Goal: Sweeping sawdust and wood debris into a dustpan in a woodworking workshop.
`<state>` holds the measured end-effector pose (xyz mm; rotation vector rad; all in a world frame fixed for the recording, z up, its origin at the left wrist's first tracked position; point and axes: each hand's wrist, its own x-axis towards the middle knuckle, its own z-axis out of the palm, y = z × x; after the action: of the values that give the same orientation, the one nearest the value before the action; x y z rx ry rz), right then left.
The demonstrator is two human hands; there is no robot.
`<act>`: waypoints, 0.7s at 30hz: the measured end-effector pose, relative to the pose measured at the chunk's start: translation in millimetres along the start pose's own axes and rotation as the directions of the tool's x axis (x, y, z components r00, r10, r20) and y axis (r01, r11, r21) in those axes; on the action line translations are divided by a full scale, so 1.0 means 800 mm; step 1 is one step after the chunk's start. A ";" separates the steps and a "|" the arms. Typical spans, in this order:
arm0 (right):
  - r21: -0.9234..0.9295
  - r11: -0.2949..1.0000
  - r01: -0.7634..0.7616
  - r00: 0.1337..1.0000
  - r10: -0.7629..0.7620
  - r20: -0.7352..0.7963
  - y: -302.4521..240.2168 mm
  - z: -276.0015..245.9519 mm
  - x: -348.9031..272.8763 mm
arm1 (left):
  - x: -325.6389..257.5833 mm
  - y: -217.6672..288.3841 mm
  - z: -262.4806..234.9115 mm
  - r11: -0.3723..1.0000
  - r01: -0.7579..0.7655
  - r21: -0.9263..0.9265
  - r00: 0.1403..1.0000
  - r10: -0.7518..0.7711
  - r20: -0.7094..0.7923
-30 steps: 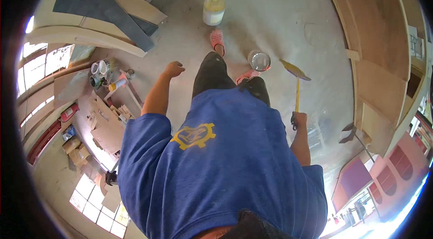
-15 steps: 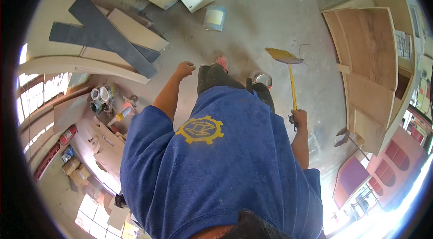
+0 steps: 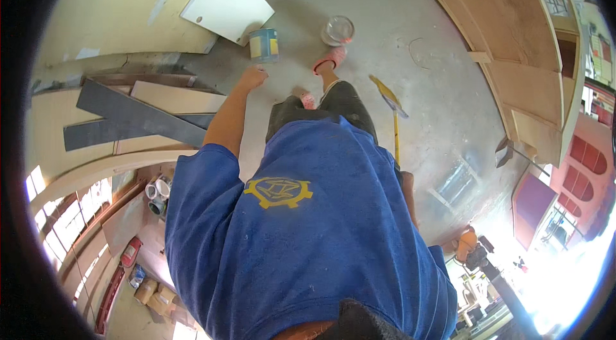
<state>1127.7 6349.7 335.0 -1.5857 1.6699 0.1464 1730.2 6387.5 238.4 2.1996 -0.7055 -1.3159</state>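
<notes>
My right hand, mostly hidden by my blue shirt, is closed round the yellow handle of a broom. The broom's yellowish head points away from me over the grey floor. My left hand hangs out ahead on the left with its fingers curled, and nothing shows in it. Just beyond it in the picture stands a blue-grey can with a yellow-and-white label; they appear apart. A round metal can sits by the toe of my forward foot, which wears a red-pink clog.
A white panel leans at the far left beside a cream board. Dark grey planks and pale boards are stacked on the left. At right stands a large wooden cabinet frame. A bent wire lies on the floor.
I have stepped forward, and the round can and the labelled can now show farther left. My left hand has moved closer to the labelled can. My right hand is now more hidden.
</notes>
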 end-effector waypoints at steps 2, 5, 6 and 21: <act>-0.160 0.987 -0.029 0.999 0.034 0.026 -0.009 -0.001 0.007 | 0.007 0.020 0.003 0.990 -0.103 0.098 0.995 0.104 -0.007; -0.391 0.919 -0.051 0.994 0.084 0.069 -0.045 -0.010 0.035 | -0.014 0.070 0.006 0.978 -0.040 0.206 0.997 0.027 0.066; -0.392 0.918 -0.052 0.993 0.089 0.076 -0.060 -0.020 0.047 | -0.020 0.069 0.009 0.978 -0.033 0.207 0.997 0.019 0.069; -0.663 0.737 0.129 0.984 -0.012 0.177 -0.424 -0.070 0.421 | 0.068 -0.111 0.021 0.790 0.143 0.596 0.950 -0.278 0.141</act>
<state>1439.5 5983.8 313.7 -2.0905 1.4969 0.9136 1753.8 6417.1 139.5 2.7004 -1.0920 -1.6462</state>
